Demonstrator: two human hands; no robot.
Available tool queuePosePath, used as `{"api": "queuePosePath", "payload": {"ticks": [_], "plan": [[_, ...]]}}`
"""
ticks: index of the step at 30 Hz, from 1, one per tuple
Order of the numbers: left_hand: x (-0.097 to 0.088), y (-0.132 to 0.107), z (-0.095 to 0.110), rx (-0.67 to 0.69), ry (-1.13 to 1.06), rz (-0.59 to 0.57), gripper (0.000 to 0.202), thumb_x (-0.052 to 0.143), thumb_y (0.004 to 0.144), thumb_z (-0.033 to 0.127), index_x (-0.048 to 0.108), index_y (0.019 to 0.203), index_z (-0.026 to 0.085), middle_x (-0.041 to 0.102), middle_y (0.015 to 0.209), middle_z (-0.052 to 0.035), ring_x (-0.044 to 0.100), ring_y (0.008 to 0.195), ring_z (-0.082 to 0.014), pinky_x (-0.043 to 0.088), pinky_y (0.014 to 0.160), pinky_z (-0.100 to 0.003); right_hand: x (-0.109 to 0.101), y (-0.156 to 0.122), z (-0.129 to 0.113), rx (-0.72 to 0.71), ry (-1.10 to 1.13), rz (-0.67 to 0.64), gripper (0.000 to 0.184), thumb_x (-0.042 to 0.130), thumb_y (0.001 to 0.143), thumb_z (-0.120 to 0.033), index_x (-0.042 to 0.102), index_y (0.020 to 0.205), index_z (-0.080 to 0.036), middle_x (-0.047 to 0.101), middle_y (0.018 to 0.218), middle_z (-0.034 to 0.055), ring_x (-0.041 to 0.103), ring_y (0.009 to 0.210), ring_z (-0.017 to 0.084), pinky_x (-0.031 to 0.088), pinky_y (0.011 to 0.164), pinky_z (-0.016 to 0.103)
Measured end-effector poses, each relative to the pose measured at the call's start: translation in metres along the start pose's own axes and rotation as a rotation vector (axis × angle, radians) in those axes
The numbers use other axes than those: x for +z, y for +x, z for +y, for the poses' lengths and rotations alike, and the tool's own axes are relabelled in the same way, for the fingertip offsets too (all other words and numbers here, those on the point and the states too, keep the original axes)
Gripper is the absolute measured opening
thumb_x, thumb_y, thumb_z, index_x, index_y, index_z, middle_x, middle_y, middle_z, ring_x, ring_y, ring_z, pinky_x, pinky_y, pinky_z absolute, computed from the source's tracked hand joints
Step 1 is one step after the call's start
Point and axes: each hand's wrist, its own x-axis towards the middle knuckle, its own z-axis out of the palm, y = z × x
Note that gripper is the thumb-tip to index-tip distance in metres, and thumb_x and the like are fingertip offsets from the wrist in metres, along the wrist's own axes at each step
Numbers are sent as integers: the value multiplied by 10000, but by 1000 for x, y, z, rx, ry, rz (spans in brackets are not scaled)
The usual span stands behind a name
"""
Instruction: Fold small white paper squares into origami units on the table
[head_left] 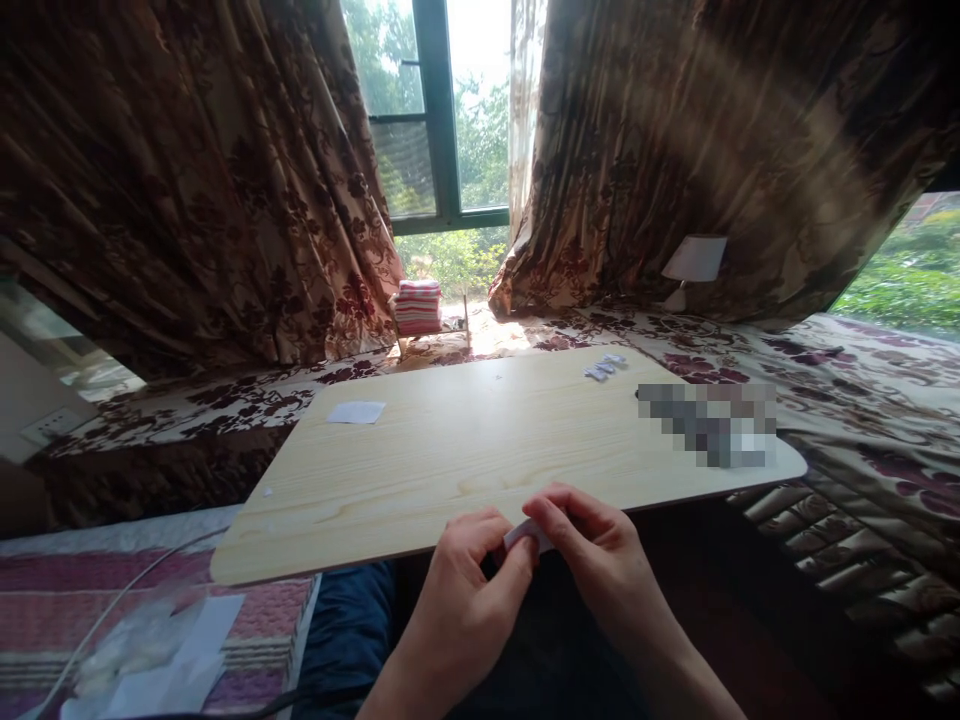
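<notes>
**Tiny bit of paper pinched between both hands, neither one nearer**

So the small piece of white paper (pixel 516 535) sits right between the person's left hand (pixel 480 570) and right hand (pixel 589 550), fingertips on it from both sides. Both hands are narrow, thumbs and fingers pinching that same piece, so no hand is nearer. It lies just right of the left fingers and just left of the right ones. The bit peeking out seems to run roughly side to side, tilted up a little towards the right, but the fingers hide too much for me to be sure that's its long axis.

Looks like it's held up around the near edge of the wood-grain table (pixel 435 470); can't tell if it's over the top or just short of it. Further off, a flat white paper sheet (pixel 357 412) lies at far left, and a cluster of small whitish pieces (pixel 604 367) is at far right, both well apart from the hands.
</notes>
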Motion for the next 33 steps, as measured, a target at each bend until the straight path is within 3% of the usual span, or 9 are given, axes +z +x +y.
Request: {"api": "queuePosePath", "payload": {"ticks": [5,12,18,21,23,25,27,28,33], "plan": [[-1,6,-5,35,33,94,245,522,865,237,623,651,176,587,680,-23,553,739,-176,426,743,-296,-8,3,3,14,-31,8,255,651,794,-428,675,743,-179,665,713,12,599,704,157,478,653,249],[-8,14,-7,33,27,109,238,523,873,255,606,666,171,578,670,-4,551,701,-153,424,698,-265,-6,4,6,-40,-151,-38,236,608,832,-406,658,772,-183,654,731,10,597,719,165,467,684,268],[1,13,-13,57,56,163,231,536,872,264,612,676,170,594,677,-7,556,709,-154,422,709,-265,2,2,15,-98,-288,21,231,559,867,-387,623,784,-182,614,729,12,561,698,158,439,665,270],[-3,14,-21,76,79,168,229,552,857,257,629,659,173,607,659,-1,563,695,-152,421,720,-264,-2,1,16,-121,-346,51,227,566,860,-387,626,768,-187,616,721,10,566,702,162,436,654,264],[-16,15,-31,66,95,218,220,561,842,252,632,649,175,617,651,3,570,680,-152,424,708,-259,-14,3,15,-123,-386,118,229,562,862,-390,624,772,-188,619,707,11,566,681,163,429,620,261],[-32,16,-40,9,141,419,210,583,813,254,613,622,173,599,617,5,558,631,-154,415,634,-253,-30,5,13,-116,-424,234,233,528,886,-389,613,806,-188,618,694,11,554,645,160,411,582,261],[-42,16,-43,-19,167,527,181,581,810,240,607,646,168,586,628,-3,541,636,-161,403,637,-266,-41,6,9,-120,-457,285,212,522,893,-375,612,846,-190,627,718,13,558,659,163,409,599,267],[-43,15,-41,-7,170,530,179,572,821,244,606,661,171,588,653,-6,550,667,-164,410,664,-267,-42,7,7,-132,-474,254,202,550,874,-374,619,815,-195,616,707,7,555,666,163,407,612,268],[-15,17,-13,226,224,197,141,567,844,203,644,963,199,634,943,-39,570,940,-195,389,882,-325,-24,8,-3,-267,-533,59,164,540,886,-316,607,781,-209,598,784,7,554,770,162,413,718,274]]}}
